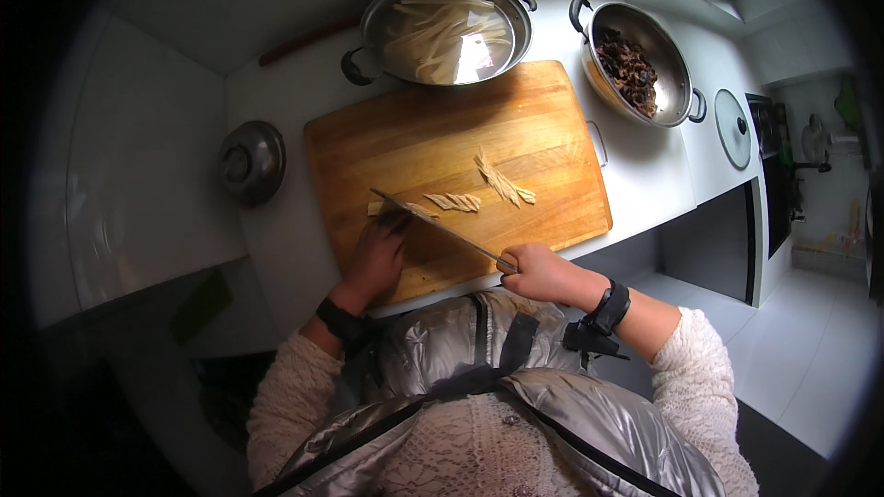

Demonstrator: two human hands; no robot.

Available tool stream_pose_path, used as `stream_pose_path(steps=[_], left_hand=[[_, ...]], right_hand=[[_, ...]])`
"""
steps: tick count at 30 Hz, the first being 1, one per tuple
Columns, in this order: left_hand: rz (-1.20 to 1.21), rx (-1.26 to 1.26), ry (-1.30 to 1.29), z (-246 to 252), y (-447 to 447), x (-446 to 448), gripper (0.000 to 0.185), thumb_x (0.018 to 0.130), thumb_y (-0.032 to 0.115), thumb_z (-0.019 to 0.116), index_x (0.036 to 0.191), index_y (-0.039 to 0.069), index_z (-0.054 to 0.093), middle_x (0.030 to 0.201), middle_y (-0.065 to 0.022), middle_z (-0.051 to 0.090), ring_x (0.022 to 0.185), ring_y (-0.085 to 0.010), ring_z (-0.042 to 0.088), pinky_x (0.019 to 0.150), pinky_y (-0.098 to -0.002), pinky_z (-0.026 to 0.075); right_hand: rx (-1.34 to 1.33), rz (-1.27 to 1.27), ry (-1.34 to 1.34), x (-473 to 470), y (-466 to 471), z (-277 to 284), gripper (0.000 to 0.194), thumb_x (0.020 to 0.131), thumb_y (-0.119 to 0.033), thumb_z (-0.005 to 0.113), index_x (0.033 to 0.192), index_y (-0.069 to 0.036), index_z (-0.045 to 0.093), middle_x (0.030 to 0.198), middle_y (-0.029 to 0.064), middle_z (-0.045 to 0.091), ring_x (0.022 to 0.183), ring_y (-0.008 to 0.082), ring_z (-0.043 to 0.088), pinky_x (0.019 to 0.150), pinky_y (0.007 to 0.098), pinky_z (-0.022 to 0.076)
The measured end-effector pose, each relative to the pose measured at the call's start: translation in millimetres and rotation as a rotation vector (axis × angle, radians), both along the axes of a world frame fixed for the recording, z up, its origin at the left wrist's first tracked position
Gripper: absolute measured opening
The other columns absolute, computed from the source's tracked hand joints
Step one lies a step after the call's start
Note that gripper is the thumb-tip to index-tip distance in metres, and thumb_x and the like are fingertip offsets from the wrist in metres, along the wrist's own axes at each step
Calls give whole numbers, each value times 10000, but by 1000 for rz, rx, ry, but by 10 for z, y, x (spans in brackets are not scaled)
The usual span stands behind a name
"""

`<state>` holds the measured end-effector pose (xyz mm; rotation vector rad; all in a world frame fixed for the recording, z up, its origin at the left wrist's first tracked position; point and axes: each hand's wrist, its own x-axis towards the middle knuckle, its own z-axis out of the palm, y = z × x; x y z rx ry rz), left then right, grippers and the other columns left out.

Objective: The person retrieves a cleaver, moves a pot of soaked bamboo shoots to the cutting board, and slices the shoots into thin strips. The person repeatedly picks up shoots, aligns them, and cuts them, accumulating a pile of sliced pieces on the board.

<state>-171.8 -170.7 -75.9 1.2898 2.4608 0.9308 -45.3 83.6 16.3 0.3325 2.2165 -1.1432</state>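
Note:
My right hand grips the handle of a kitchen knife, whose blade slants up and left over the wooden cutting board. Under the blade's far part lies a pale strip of what looks like dried tofu skin. My left hand rests on the strip's near side, its fingertips shadowed and partly hidden beside the blade. Right of the blade lie a short cut piece and, farther right, a small cluster of pale strips.
Beyond the board stands a metal pot of pale strips in water. A steel pot with dark, fungus-like pieces stands at the right, near a glass lid. A metal lid lies left. A rod runs behind the pot.

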Motion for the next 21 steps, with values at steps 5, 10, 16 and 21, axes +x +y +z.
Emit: stream_pose_path(steps=[5,10,16,21], left_hand=[[-14,-58,1,-23,0,-22,454,740,23,550,1194,7,549,1231,-187,514,1147,-373,458,982,-449,379],[-10,-129,2,-34,19,-33,474,720,22,568,1194,12,554,1245,-190,507,1177,-374,445,1001,-447,367],[-9,-167,-2,7,-7,-14,485,713,13,577,1197,17,556,1269,-192,494,1182,-378,437,1011,-449,356],[0,-156,-23,-8,-5,-1,483,714,19,581,1196,15,556,1275,-188,492,1192,-376,430,1023,-451,341]], right_hand=[[-8,22,18,-3,8,-42,174,732,-139,560,821,11,564,771,233,600,768,405,581,681,422,465],[-18,69,-103,-72,52,-73,193,735,-140,559,855,11,572,798,229,611,794,402,588,697,423,470],[16,147,-28,-61,47,-165,238,734,-163,587,889,18,588,826,240,617,816,405,595,714,427,480],[12,119,1,-56,6,-199,309,741,-179,620,963,36,613,894,255,630,880,406,605,760,429,491]])
